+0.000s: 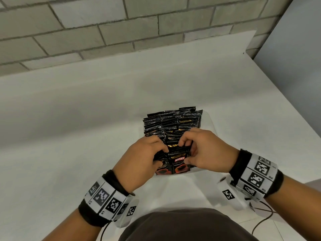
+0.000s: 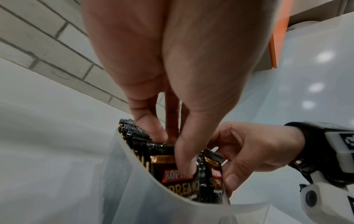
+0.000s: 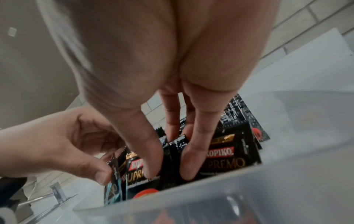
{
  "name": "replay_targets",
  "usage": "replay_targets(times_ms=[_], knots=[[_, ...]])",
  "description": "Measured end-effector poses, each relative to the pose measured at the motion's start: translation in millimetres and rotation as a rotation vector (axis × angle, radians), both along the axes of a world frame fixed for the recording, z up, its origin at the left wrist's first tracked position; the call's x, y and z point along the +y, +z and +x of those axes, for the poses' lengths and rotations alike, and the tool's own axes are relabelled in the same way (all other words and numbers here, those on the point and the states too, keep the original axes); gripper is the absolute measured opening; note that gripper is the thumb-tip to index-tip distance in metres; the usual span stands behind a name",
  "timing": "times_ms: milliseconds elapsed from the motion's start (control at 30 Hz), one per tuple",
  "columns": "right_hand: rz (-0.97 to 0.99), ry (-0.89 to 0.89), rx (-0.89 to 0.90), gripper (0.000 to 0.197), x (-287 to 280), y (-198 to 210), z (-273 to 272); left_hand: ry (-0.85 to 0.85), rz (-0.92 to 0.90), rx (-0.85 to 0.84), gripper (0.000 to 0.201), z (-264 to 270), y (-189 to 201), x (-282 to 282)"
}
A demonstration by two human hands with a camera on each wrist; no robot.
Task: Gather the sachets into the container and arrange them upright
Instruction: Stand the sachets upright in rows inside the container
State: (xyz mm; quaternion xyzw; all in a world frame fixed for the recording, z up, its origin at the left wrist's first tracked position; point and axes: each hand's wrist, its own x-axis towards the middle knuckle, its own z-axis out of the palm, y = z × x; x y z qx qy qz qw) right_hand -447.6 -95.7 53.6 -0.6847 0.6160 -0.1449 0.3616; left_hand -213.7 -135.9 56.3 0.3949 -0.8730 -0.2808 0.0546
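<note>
A translucent plastic container [image 1: 209, 122] stands on the white table, packed with rows of black Kopiko sachets [image 1: 172, 122] on edge. Both hands are at its near end. My left hand [image 1: 161, 156] pinches the front sachets [image 2: 182, 186], thumb [image 2: 184, 163] on the printed face and fingers [image 2: 159, 133] dipped behind. My right hand [image 1: 186, 152] grips the neighbouring sachets [image 3: 226, 160], with its thumb [image 3: 151, 163] and one finger in front and the other fingers pushed in behind. The container wall [image 2: 134, 181] hides the sachets' lower parts.
The white table [image 1: 86, 119] runs back to a grey brick wall [image 1: 104, 32], and its right edge [image 1: 286, 103] drops off beside a pale panel. Wrist cables [image 1: 264, 221] hang near my body. An orange-edged board [image 2: 275, 45] stands off to the side.
</note>
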Motion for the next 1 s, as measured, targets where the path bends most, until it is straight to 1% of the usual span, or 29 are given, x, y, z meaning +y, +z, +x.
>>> replay_targets(times_ms=[67,167,233,300,400,467,567,667,733,867,933,1000], knots=[[0.013,-0.007,-0.033,0.046,1.1,-1.8,0.0,0.013,0.006,0.010,0.047,0.1,1.3,-0.2],[0.010,0.005,-0.032,0.047,2.2,-3.2,1.4,-0.004,0.018,0.045,0.056,1.0,0.4,-0.6],[0.014,0.006,-0.030,0.050,1.8,-1.4,-0.2,-0.029,0.018,0.048,0.050,0.8,-0.1,-0.1],[0.015,-0.006,-0.030,0.051,1.1,1.2,-4.7,-0.049,-0.008,0.040,0.037,-0.1,0.0,1.0],[0.032,-0.030,-0.039,0.041,2.9,1.4,-7.7,-0.072,-0.051,0.017,0.027,-1.9,-1.0,2.6],[0.017,-0.043,-0.046,0.036,5.2,-1.8,-5.8,-0.093,-0.053,0.008,0.025,-3.9,-0.4,4.1],[-0.022,-0.059,-0.051,0.037,4.4,-4.9,-1.9,-0.066,0.014,0.053,0.030,-5.8,3.8,4.1],[-0.028,-0.056,-0.025,0.042,1.5,-5.9,-1.0,-0.009,0.030,0.077,0.031,-6.7,6.3,1.4],[-0.008,-0.042,-0.038,0.046,0.6,-4.2,-2.4,0.002,0.030,0.072,0.030,-5.0,5.8,0.5],[0.036,-0.008,-0.073,0.053,1.1,3.5,-11.7,0.010,0.010,0.099,0.040,2.5,4.8,1.6],[0.051,0.018,-0.049,0.054,1.6,4.0,-16.3,0.049,0.020,0.130,0.036,4.3,4.4,3.0],[0.059,0.040,-0.041,0.052,1.9,1.8,-17.8,0.082,0.040,0.151,0.026,4.3,1.6,4.2]])
